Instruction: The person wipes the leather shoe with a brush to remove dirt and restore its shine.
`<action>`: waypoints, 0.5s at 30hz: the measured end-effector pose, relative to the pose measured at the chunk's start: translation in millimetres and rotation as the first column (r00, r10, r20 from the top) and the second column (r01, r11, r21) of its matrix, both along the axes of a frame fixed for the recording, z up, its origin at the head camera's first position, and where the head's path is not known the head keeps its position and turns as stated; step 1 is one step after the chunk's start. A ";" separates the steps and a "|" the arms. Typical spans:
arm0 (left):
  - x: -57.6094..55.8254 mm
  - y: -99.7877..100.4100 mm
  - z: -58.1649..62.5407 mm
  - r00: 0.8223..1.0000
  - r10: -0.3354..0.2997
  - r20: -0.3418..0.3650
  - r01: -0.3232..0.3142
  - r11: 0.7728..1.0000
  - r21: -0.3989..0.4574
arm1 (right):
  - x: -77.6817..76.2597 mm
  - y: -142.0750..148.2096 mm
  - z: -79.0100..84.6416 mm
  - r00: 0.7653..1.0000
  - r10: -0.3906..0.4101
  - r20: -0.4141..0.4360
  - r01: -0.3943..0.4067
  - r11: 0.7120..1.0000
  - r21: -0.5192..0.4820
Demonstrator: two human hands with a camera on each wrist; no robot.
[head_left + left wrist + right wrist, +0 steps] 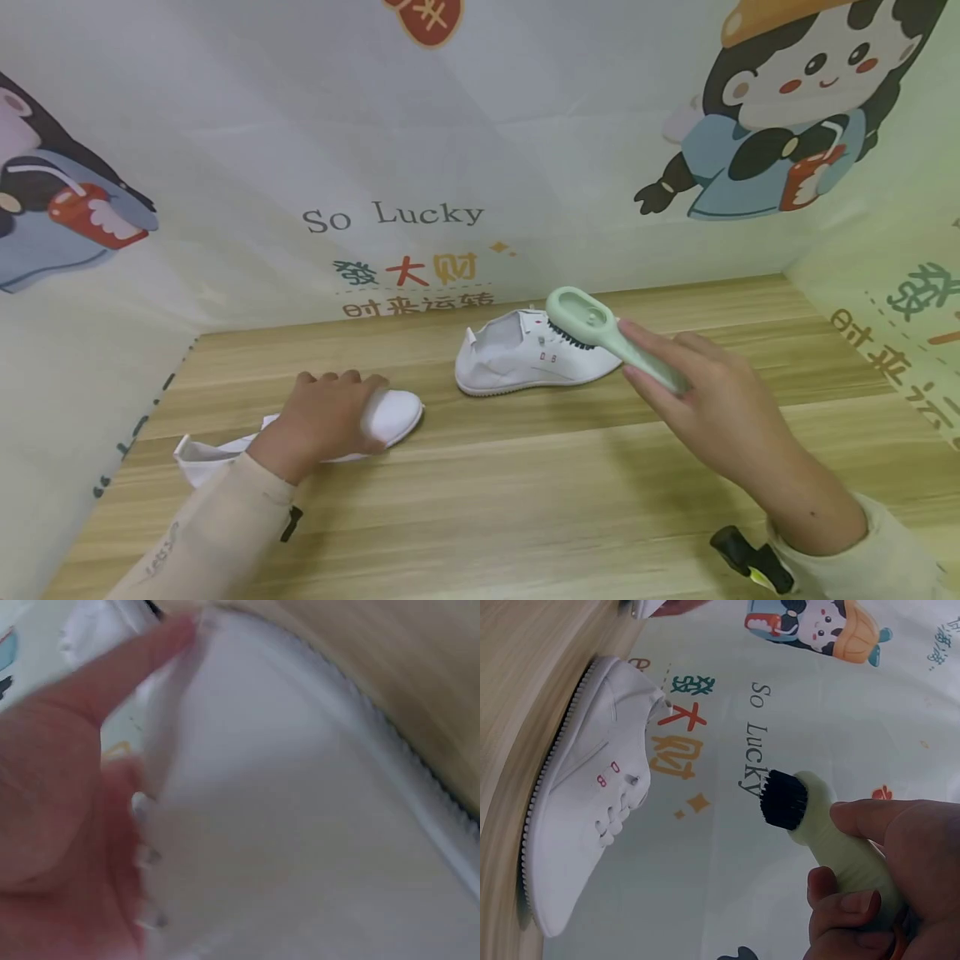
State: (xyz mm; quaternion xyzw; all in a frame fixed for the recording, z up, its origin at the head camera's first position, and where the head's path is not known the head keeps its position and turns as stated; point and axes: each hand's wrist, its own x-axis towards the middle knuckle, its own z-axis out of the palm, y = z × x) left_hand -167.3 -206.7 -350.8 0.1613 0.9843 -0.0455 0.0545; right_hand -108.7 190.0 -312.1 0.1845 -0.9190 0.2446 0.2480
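My left hand point(326, 425) grips a white shoe point(396, 415) from above, near its toe, with thumb and fingers on opposite sides. In the left wrist view the shoe's pale upper point(247, 802) fills much of the picture, the thumb lying along it. My right hand point(720, 408) holds a light green brush point(577, 312) by its handle, its dark bristles point(784, 799) facing the second white shoe point(495, 362). That shoe sits sole down on the wooden surface, and the right wrist view shows a gap between it and the bristles. Small red letters mark its side.
The wood-grain tabletop point(480, 508) runs under both shoes. Behind it rises a pale printed sheet point(555, 167) with cartoon figures and lettering, and similar sheets close off the left and right sides. A black strap piece point(750, 560) is at my right cuff.
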 end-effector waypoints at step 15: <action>-13.1 -11.1 -16.6 0.994 -0.077 0.084 0.073 0.996 0.045 | -5.9 0.8 -4.5 1.000 0.006 0.009 -0.006 1.000 0.018</action>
